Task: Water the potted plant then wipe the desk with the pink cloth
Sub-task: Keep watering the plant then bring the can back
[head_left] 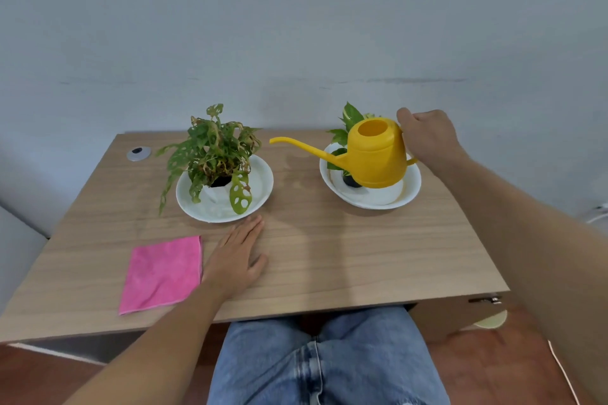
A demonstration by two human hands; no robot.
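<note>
right hand [427,138] grip holds watering can [375,154] by its handle.

A single wide-angle camera sits on the person's head, above the near edge of the wooden desk [329,260], looking forward and steeply down. The desk fills the middle of the view from its near edge to its far edge at the grey wall [296,26], whose lines bend with the lens. The person's lap in blue jeans [329,362] shows at the bottom, just under the desk's near edge. No second view exists.
</note>
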